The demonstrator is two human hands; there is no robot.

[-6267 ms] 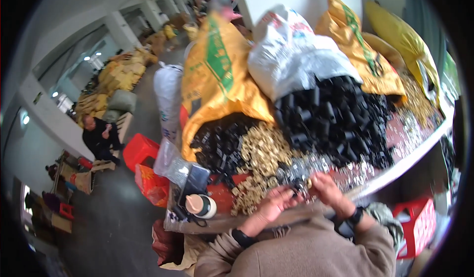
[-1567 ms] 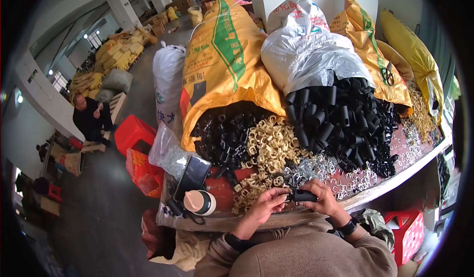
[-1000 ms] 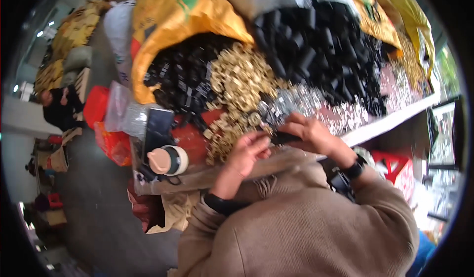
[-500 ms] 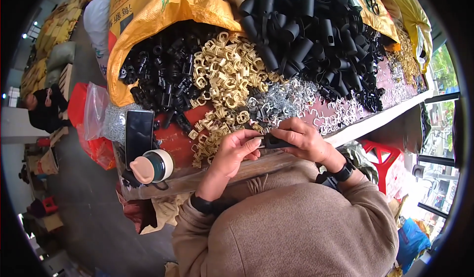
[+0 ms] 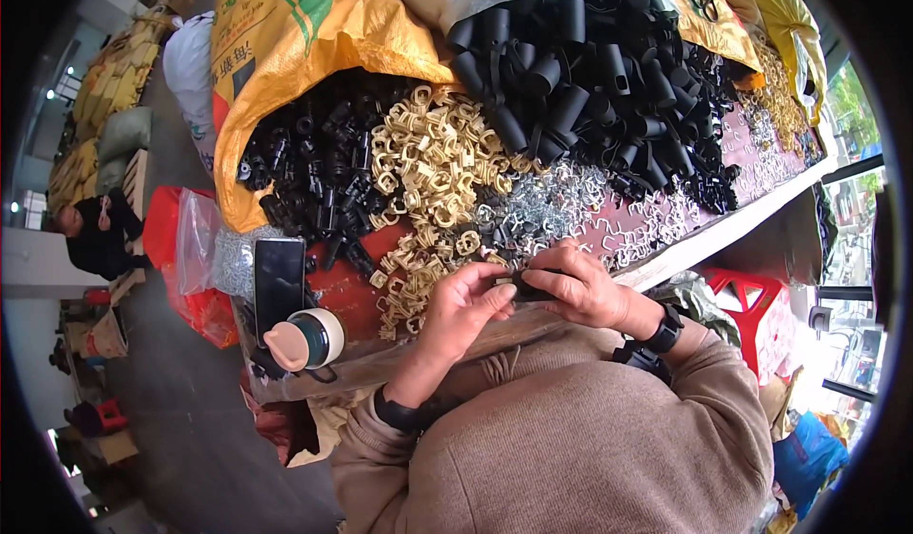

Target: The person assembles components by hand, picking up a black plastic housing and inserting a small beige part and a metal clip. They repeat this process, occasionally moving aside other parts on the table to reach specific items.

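Both hands meet over the near edge of the table. A small black plastic part (image 5: 529, 292) sits between them, mostly covered by fingers. My left hand (image 5: 461, 310) pinches its left end between thumb and fingers. Around its right end my right hand (image 5: 585, 291) is closed. Just beyond the hands lie a heap of cream plastic clips (image 5: 437, 168), a pile of small silver metal springs (image 5: 544, 201) and scattered white hook-shaped pieces (image 5: 642, 225). Farther off are black fittings (image 5: 319, 168) and black tubular shells (image 5: 571, 106).
A phone (image 5: 280, 282) and a lidded cup (image 5: 309, 339) stand at the table's left end. Orange woven sacks (image 5: 285, 39) line the far side. A red stool (image 5: 747, 310) is on the right, beneath table level. A seated person (image 5: 100, 234) is far left.
The black part has turned and is now more hidden by my fingers. My left hand has shifted slightly right. The whole view has moved a little.
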